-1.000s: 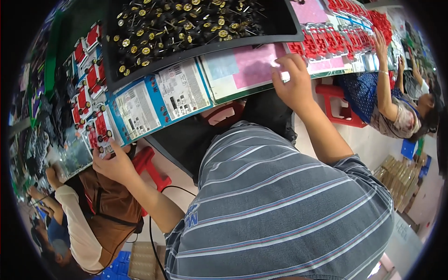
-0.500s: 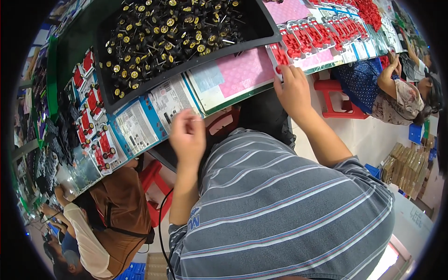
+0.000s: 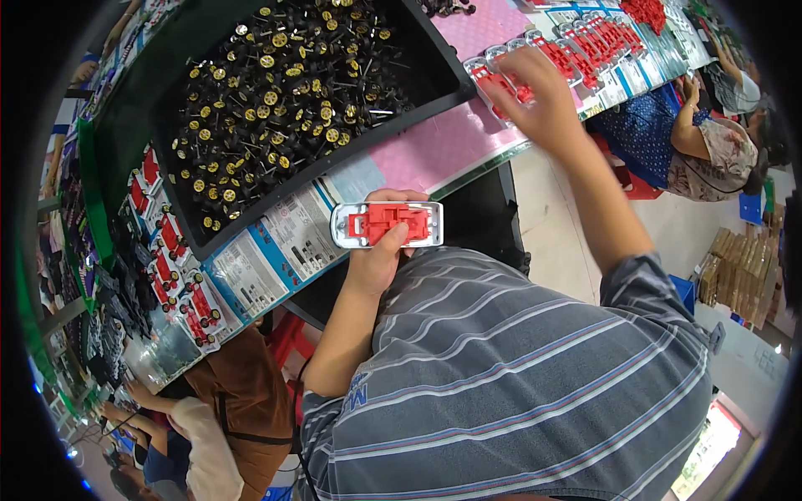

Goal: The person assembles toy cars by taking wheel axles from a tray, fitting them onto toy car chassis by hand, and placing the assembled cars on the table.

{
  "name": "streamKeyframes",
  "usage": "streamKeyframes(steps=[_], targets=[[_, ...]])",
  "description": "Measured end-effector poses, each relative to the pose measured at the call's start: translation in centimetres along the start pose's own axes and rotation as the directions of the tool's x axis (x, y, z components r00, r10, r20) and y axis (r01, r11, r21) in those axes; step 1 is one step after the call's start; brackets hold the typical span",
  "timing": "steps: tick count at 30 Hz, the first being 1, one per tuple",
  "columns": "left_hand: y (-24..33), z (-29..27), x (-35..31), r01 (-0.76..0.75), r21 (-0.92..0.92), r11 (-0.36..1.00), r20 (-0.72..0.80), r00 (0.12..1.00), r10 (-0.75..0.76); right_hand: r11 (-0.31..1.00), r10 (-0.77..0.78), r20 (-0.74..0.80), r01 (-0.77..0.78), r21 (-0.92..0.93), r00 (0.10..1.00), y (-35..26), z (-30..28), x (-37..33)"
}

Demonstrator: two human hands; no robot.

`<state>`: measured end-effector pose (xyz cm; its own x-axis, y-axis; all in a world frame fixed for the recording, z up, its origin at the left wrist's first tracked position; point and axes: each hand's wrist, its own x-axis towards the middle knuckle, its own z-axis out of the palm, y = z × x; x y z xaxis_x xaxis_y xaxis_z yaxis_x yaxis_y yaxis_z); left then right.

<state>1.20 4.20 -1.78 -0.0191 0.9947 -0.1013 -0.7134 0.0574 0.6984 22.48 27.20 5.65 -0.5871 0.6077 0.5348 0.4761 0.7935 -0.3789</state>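
Observation:
My left hand (image 3: 377,265) grips a toy car body (image 3: 341,225) at the table's front edge, above my lap. Its silver-white shell lies underside up, with a red chassis inside; my thumb presses on the red part and the fingers are behind it. No wheels show on it. My right hand (image 3: 543,100), slightly blurred, is over the near end of a row of similar toy car bodies (image 3: 568,63). Its thumb and forefinger are apart, with nothing visibly held; whether it touches a body I cannot tell.
A big black tray (image 3: 180,219) of wheel axles (image 3: 267,100) with yellow hubs stands ahead. Wheeled red toy cars (image 3: 200,309) lie at the left, and loose red parts (image 3: 645,12) at the far right. People sit on both sides; a red stool (image 3: 632,185) is at right.
The toy car body that my right hand held at the row's end is now in my left hand, which was empty. My right hand has moved farther forward over the row.

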Motion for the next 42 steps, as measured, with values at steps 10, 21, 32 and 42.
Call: streamKeyframes(steps=[10,21,32,42], targets=[[-0.3,-0.3,-4.2,-0.110,0.068,0.992,-0.244,0.962,0.123,0.904,0.411,0.084,-0.394,-0.166,0.908,17.9,10.7,8.9],[0.0,0.6,-3.5,-0.088,0.146,0.985,-0.241,0.963,0.122,0.848,0.517,0.180,-0.530,0.027,0.837,17.4,9.2,7.8],[-2.3,1.0,-6.9,-0.119,0.132,0.984,-0.237,0.960,0.148,0.676,0.671,-0.034,-0.593,0.438,0.741,8.4,5.6,7.7],[-2.2,0.3,-8.3,-0.213,0.157,0.964,-0.242,0.939,0.246,0.281,0.462,0.310,-0.468,0.838,0.831,-1.3,1.2,-2.8]])
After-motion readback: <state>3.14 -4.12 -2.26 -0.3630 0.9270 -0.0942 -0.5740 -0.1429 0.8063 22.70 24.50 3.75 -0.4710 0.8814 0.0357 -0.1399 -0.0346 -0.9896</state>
